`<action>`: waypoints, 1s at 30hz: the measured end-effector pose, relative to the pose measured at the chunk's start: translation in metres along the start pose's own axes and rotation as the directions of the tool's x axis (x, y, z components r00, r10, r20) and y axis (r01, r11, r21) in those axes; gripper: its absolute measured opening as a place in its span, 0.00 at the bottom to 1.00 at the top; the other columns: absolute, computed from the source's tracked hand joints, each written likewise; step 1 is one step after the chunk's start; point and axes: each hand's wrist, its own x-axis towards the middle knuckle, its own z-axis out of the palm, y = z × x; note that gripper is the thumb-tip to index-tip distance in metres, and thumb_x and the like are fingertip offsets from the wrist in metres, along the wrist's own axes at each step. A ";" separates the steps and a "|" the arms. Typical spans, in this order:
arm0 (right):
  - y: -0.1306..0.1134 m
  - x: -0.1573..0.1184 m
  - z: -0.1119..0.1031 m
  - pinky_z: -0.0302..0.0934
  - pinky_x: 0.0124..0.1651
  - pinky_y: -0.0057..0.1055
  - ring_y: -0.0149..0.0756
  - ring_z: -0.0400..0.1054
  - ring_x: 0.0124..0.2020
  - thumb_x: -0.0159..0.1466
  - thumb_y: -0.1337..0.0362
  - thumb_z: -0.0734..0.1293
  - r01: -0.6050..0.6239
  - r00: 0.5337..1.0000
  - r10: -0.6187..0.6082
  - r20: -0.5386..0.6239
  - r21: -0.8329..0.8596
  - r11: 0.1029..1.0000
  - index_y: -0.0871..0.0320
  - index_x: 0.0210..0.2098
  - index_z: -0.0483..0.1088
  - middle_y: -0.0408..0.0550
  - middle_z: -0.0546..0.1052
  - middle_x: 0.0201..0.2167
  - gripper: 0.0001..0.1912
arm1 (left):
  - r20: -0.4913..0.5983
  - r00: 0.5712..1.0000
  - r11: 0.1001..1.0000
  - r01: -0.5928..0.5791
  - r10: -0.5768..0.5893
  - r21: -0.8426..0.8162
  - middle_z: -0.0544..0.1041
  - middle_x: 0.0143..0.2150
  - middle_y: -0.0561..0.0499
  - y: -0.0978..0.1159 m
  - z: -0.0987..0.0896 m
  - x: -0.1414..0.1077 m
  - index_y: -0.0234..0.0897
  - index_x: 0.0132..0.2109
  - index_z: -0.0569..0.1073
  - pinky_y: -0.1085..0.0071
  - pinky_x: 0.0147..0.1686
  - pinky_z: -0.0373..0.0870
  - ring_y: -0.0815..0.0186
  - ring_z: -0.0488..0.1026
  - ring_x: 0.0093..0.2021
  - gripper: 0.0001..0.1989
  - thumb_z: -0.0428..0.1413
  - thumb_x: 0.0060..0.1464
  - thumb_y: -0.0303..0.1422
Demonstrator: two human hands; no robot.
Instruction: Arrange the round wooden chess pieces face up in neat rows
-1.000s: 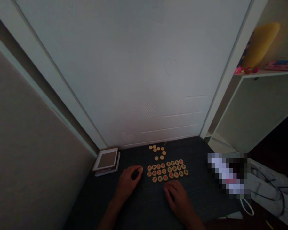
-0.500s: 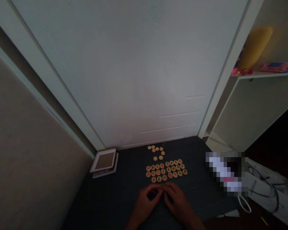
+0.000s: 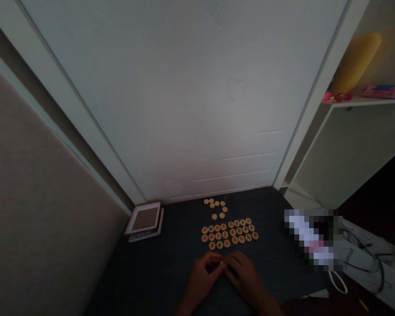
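Both hands meet fingertip to fingertip over the dark table, just below the rows of round wooden pieces [image 3: 226, 243] marked with red or dark characters. My left hand [image 3: 202, 274] has its thumb and fingers curled together. My right hand [image 3: 243, 274] is curled too, its fingertips touching those of the left. Whatever lies between the fingertips is too small and dark to make out. Farther back sit several wooden pieces showing no visible marking [image 3: 221, 215], loosely scattered behind the rows.
On the left of the dark table [image 3: 145, 267] lie stacked frame-like items [image 3: 147, 219]. A white panel [image 3: 184, 87] rises behind the table. At right are a blurred-out object [image 3: 311, 241], a white strap [image 3: 338, 283], a white bag-like item with dark cords [image 3: 375, 267] and a shelf [image 3: 365, 103].
The view has shifted slightly. My two hands remain together, with the left thumb and fingers a little closer together. The wooden pieces keep their arrangement.
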 end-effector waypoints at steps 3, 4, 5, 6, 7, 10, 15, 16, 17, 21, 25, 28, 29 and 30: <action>0.000 0.001 0.001 0.72 0.42 0.33 0.39 0.75 0.38 0.70 0.63 0.64 -0.010 1.000 0.011 -0.020 0.004 1.000 0.52 0.48 0.72 0.48 0.78 0.38 0.08 | -0.023 1.000 1.000 0.018 -0.019 -0.024 0.85 0.37 0.49 0.000 0.001 0.001 0.42 0.39 0.79 0.68 0.41 0.78 0.57 0.83 0.39 0.10 0.63 0.54 0.42; -0.001 0.002 0.000 0.72 0.42 0.33 0.39 0.75 0.38 0.70 0.63 0.64 -0.016 1.000 0.016 -0.021 0.008 1.000 0.52 0.48 0.72 0.47 0.78 0.37 0.08 | -0.026 0.999 0.999 0.021 -0.021 -0.027 0.85 0.36 0.49 0.001 0.001 0.001 0.42 0.38 0.79 0.68 0.41 0.78 0.57 0.83 0.39 0.09 0.63 0.54 0.42; -0.002 0.002 0.000 0.72 0.41 0.33 0.39 0.75 0.38 0.70 0.62 0.65 -0.020 1.000 0.020 -0.024 0.012 1.000 0.52 0.48 0.72 0.47 0.78 0.37 0.08 | -0.028 0.999 0.999 0.022 -0.023 -0.025 0.85 0.36 0.50 0.002 0.000 0.001 0.42 0.37 0.79 0.68 0.41 0.77 0.57 0.82 0.38 0.09 0.63 0.55 0.42; -0.003 0.003 -0.001 0.72 0.42 0.33 0.39 0.75 0.37 0.70 0.62 0.65 -0.021 0.999 0.021 -0.028 0.015 1.000 0.52 0.48 0.72 0.47 0.78 0.37 0.08 | -0.030 0.999 1.000 0.023 -0.024 -0.020 0.85 0.35 0.50 0.004 0.000 0.001 0.42 0.36 0.79 0.68 0.40 0.77 0.57 0.82 0.38 0.10 0.62 0.55 0.43; -0.004 0.004 -0.003 0.72 0.42 0.33 0.38 0.75 0.38 0.70 0.61 0.65 -0.021 0.999 0.021 -0.031 0.019 1.000 0.52 0.48 0.72 0.47 0.78 0.37 0.08 | -0.031 0.999 1.000 0.023 -0.024 -0.015 0.85 0.34 0.50 0.005 0.000 0.001 0.42 0.36 0.79 0.68 0.40 0.77 0.57 0.82 0.37 0.10 0.62 0.56 0.43; -0.006 0.007 -0.005 0.73 0.42 0.33 0.39 0.76 0.38 0.70 0.61 0.65 -0.013 0.999 0.015 -0.041 0.037 0.999 0.52 0.48 0.72 0.48 0.79 0.38 0.08 | -0.037 0.999 1.000 0.023 -0.023 -0.010 0.84 0.35 0.49 0.010 -0.001 0.001 0.41 0.36 0.78 0.68 0.40 0.77 0.57 0.82 0.38 0.12 0.61 0.55 0.45; -0.001 0.005 -0.003 0.74 0.46 0.35 0.40 0.77 0.43 0.71 0.62 0.64 0.004 0.997 0.001 -0.073 0.058 0.998 0.53 0.54 0.70 0.50 0.80 0.43 0.13 | -0.026 1.000 0.998 -0.019 0.018 -0.051 0.84 0.38 0.48 0.015 -0.001 0.000 0.42 0.43 0.78 0.68 0.43 0.77 0.59 0.82 0.39 0.13 0.60 0.58 0.45; 0.001 0.004 -0.002 0.74 0.48 0.36 0.40 0.77 0.45 0.71 0.62 0.63 0.007 0.997 -0.003 -0.074 0.059 0.998 0.53 0.56 0.70 0.51 0.80 0.45 0.14 | -0.020 0.999 0.998 -0.030 0.028 -0.063 0.84 0.39 0.48 0.016 -0.001 0.000 0.42 0.44 0.78 0.68 0.43 0.77 0.59 0.82 0.40 0.13 0.59 0.58 0.44; 0.003 0.003 0.000 0.74 0.49 0.37 0.41 0.76 0.46 0.71 0.63 0.63 0.011 0.997 -0.007 -0.074 0.057 0.998 0.53 0.57 0.69 0.51 0.80 0.46 0.16 | -0.013 0.999 0.996 -0.038 0.037 -0.075 0.84 0.40 0.48 0.016 -0.002 0.000 0.42 0.45 0.78 0.68 0.44 0.76 0.59 0.81 0.41 0.12 0.59 0.59 0.43; 0.008 -0.001 0.004 0.74 0.53 0.39 0.42 0.76 0.51 0.72 0.63 0.62 0.024 0.996 -0.021 -0.088 0.032 0.999 0.52 0.62 0.66 0.52 0.79 0.52 0.19 | 0.013 0.999 0.994 -0.042 0.043 -0.104 0.83 0.45 0.46 0.018 -0.004 -0.001 0.42 0.47 0.77 0.67 0.47 0.76 0.58 0.81 0.44 0.12 0.60 0.59 0.41; 0.005 0.000 0.001 0.73 0.54 0.38 0.41 0.75 0.52 0.72 0.65 0.61 0.030 0.996 -0.028 -0.081 0.021 0.999 0.51 0.64 0.64 0.51 0.77 0.55 0.22 | 0.002 1.000 0.995 -0.022 0.022 -0.098 0.84 0.44 0.46 0.017 -0.004 -0.001 0.42 0.48 0.77 0.67 0.46 0.76 0.58 0.81 0.44 0.14 0.60 0.58 0.43; 0.002 0.003 -0.003 0.73 0.55 0.38 0.41 0.74 0.54 0.72 0.67 0.60 0.047 0.998 -0.045 -0.051 0.045 0.998 0.51 0.67 0.61 0.51 0.76 0.57 0.24 | 0.000 1.000 0.994 -0.016 0.016 -0.106 0.84 0.44 0.47 0.015 -0.003 0.000 0.43 0.49 0.77 0.67 0.46 0.76 0.58 0.81 0.43 0.16 0.61 0.58 0.44; 0.001 0.004 -0.004 0.72 0.56 0.38 0.41 0.74 0.55 0.72 0.67 0.59 0.051 0.998 -0.049 -0.045 0.053 0.997 0.51 0.67 0.60 0.51 0.75 0.58 0.24 | -0.002 1.000 0.994 -0.016 0.016 -0.110 0.84 0.44 0.47 0.014 -0.003 0.000 0.43 0.49 0.77 0.67 0.46 0.76 0.58 0.81 0.43 0.16 0.60 0.58 0.44; 0.001 0.005 -0.005 0.72 0.57 0.39 0.41 0.73 0.56 0.72 0.68 0.59 0.055 0.998 -0.052 -0.041 0.061 0.997 0.51 0.67 0.60 0.51 0.75 0.58 0.25 | -0.005 1.000 0.994 -0.018 0.017 -0.111 0.84 0.44 0.47 0.014 -0.003 0.000 0.42 0.49 0.77 0.67 0.46 0.76 0.58 0.81 0.43 0.16 0.60 0.58 0.44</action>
